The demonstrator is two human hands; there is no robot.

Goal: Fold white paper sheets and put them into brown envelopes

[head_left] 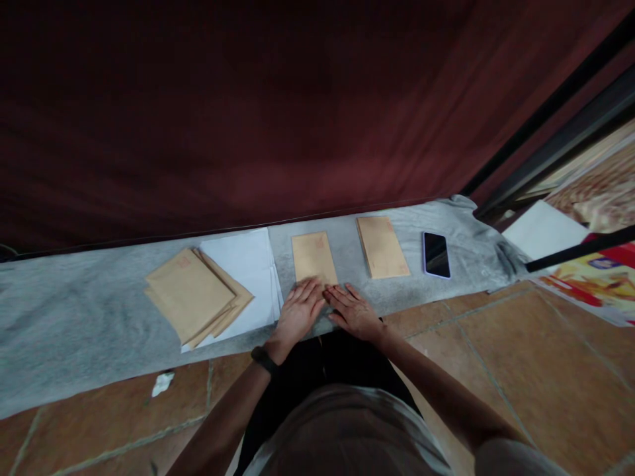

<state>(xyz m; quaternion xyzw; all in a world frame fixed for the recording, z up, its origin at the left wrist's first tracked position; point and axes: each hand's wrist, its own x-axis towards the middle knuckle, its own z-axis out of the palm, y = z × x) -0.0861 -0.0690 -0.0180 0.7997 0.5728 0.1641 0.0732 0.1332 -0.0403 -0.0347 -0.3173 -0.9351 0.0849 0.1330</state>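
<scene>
A single brown envelope [313,254] lies flat on a grey cloth in front of me. My left hand [300,305] rests with fingers stretched over its near edge, a dark band around that wrist. From the other side, my right hand [353,311] lays its extended fingers on the same near edge, its fingertips close to the left hand's. The hands hide the envelope's near end. To the left, a loose pile of brown envelopes [191,294] lies partly over white paper sheets [243,254]. A neater stack of brown envelopes [381,248] sits to the right.
Beyond that stack lies a phone [436,255] with a dark screen. The grey cloth [74,317] covers a long narrow surface against a dark red curtain [248,132]. A crumpled white scrap [163,383] is on the tiled floor [546,370]. Dark bars and colourful packaging [605,281] stand at right.
</scene>
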